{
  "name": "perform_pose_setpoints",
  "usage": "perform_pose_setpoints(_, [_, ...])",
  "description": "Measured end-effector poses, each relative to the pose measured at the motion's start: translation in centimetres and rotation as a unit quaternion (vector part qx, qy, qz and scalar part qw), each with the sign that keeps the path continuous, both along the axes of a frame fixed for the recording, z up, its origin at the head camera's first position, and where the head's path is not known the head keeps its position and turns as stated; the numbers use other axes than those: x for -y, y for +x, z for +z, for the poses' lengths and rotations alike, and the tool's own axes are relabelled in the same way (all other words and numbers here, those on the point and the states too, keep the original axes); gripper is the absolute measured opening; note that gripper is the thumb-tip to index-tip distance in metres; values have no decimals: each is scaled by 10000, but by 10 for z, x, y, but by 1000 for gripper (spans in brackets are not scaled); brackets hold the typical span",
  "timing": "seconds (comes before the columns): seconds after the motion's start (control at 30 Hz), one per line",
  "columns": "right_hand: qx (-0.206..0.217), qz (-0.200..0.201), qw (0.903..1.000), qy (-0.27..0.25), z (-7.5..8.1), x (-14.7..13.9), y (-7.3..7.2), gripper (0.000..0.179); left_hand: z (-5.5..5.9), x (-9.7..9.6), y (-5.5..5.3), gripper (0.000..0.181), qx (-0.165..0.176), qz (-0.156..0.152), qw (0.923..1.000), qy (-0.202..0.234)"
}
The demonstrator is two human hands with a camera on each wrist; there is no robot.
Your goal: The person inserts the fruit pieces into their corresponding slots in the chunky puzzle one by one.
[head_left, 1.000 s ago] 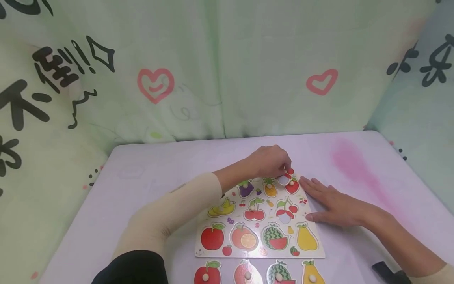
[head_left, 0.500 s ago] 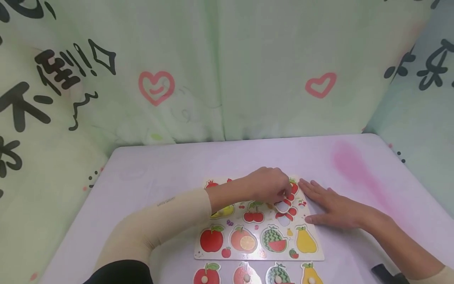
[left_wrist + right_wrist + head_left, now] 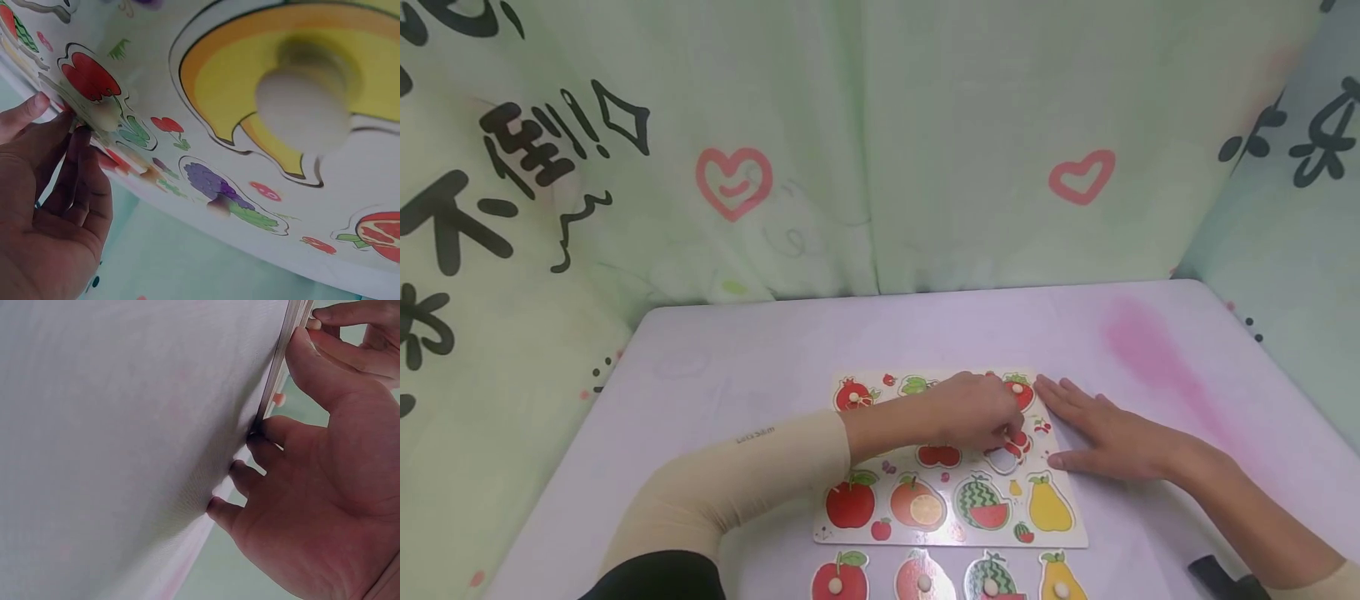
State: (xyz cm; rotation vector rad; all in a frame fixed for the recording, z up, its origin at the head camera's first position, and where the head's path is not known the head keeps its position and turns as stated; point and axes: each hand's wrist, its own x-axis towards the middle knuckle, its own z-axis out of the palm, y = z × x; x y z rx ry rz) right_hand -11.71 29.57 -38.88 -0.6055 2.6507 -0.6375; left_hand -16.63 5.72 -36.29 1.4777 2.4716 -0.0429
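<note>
A white knobbed fruit puzzle board lies on the table. Over its right half, my left hand pinches the knob of a red-and-pale fruit puzzle piece, which overlaps the matching picture on the board. In the right wrist view the left fingertips close round a small wooden knob. My right hand lies with fingers spread at the board's right edge, thumb and fingertips against it. A banana piece and a grape piece sit in the board in the left wrist view.
Loose apple, peach-coloured, watermelon and pear pieces with knobs lie along the board's near edge. A black strap shows at the right wrist. Printed cloth hangs behind the table.
My left hand has carried the puzzle piece from the board's far right corner nearer to me, over the matching picture below. The right hand has stayed put at the edge.
</note>
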Motion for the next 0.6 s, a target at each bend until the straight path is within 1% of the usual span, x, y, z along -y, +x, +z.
perform_pose_setpoints(0.1, [12,-10,10000,-12,0,0,0,103,0,-3,1,19,-52,-19,10000,-40])
perform_pose_setpoints(0.33, [9,-8,10000,-41,0,0,0,103,-1,-6,3,21,-34,-5,9998,-184])
perform_pose_setpoints(0.47, [-22,9,10000,-53,0,-1,0,103,-3,-7,3,23,-34,-26,9999,-154])
perform_pose_setpoints(0.6, [-54,34,10000,-30,-2,-1,0,102,-4,-7,3,21,-54,-6,9999,-102])
